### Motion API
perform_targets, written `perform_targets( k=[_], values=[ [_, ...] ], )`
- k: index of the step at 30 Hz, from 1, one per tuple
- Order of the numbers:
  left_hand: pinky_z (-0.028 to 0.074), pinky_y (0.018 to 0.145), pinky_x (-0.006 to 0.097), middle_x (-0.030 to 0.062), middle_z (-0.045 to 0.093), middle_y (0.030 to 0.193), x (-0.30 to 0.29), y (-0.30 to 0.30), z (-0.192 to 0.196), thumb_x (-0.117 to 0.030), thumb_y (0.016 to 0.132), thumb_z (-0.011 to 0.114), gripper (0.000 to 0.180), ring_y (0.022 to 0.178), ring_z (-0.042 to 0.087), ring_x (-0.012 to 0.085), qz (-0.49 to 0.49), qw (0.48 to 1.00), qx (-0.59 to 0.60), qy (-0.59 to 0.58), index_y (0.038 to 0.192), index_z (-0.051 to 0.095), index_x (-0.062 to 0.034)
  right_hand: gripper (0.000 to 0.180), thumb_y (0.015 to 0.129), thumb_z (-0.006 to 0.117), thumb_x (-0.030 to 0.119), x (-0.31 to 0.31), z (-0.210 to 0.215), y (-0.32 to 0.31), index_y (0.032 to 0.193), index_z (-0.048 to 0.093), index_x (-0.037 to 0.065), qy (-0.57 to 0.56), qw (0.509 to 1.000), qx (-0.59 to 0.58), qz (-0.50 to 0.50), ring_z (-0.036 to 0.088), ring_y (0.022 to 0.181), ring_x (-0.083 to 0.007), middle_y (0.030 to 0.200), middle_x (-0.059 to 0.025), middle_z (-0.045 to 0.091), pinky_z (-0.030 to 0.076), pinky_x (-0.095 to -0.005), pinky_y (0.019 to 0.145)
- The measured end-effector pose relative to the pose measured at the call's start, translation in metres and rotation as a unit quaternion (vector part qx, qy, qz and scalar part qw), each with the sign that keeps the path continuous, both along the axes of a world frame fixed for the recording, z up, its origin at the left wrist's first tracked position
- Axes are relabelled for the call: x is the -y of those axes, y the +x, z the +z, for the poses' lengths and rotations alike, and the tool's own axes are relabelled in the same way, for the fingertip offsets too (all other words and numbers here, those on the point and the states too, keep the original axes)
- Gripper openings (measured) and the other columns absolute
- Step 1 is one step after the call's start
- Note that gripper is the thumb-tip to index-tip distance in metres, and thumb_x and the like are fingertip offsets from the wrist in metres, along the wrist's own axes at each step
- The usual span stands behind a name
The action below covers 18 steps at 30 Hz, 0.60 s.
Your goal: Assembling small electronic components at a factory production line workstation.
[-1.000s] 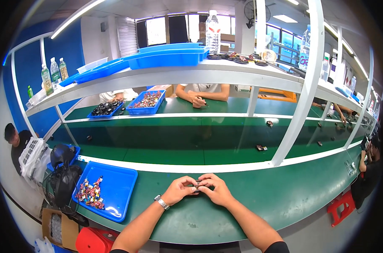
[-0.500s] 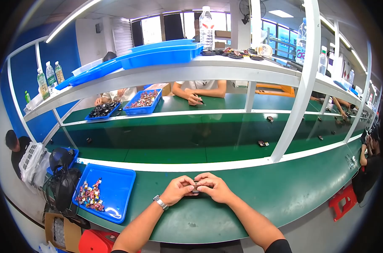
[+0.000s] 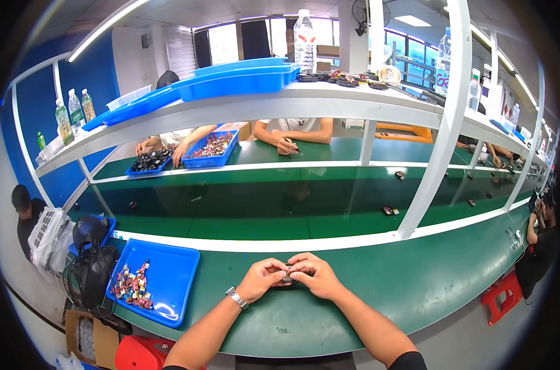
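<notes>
My left hand [image 3: 262,279] and my right hand [image 3: 314,275] meet just above the green workbench [image 3: 415,283], fingertips together around a small dark part [image 3: 287,280]. Most of that part is hidden by my fingers. A silver watch [image 3: 236,298] sits on my left wrist. A blue tray [image 3: 169,277] holding several small colourful pieces [image 3: 130,286] lies to the left of my left hand.
A green conveyor belt [image 3: 261,209] runs behind a white rail, carrying small dark parts [image 3: 388,210]. Other people's hands work across it near two blue bins [image 3: 212,148]. Blue trays and water bottles [image 3: 304,31] stand on the overhead shelf. A white post [image 3: 437,135] rises at right. A black backpack [image 3: 92,259] hangs at left.
My hands stay together on the small part, with only slight finger movement. The view has shifted a little.
</notes>
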<state>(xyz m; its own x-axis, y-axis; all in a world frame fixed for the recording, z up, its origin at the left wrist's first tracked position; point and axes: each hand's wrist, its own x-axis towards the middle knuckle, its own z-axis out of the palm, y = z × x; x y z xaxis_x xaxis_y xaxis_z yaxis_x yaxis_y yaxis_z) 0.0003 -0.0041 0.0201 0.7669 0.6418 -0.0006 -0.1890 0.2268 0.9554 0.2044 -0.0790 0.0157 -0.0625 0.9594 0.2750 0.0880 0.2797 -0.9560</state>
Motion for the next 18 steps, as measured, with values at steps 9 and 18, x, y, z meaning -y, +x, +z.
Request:
perform_targets(
  k=[9,18],
  values=[
    [0.058,0.095,0.034,0.0094,0.065,0.110,-0.007,-0.008,0.005,-0.006,0.099,0.061,0.011,0.103,0.067,0.0186,-0.049,0.999,-0.020,0.014,0.108,0.059,0.0004,0.013,0.090,0.072,0.009,0.003,0.003,0.000,0.102,0.074,0.004,0.059,0.996,0.058,-0.023,0.065,0.099,-0.0157,0.122,-0.0084,0.062,0.052,-0.0299,0.084],
    [0.057,0.091,0.033,0.0068,0.064,0.103,-0.011,-0.010,-0.001,-0.004,0.098,0.061,0.007,0.099,0.066,0.0165,-0.048,0.993,-0.040,0.097,0.103,0.057,-0.0006,0.012,0.090,0.072,0.012,0.006,0.010,-0.002,0.100,0.074,0.006,0.038,0.995,0.090,-0.014,0.065,0.100,-0.0190,0.122,-0.0083,0.063,0.051,-0.0326,0.087]
  ],
)
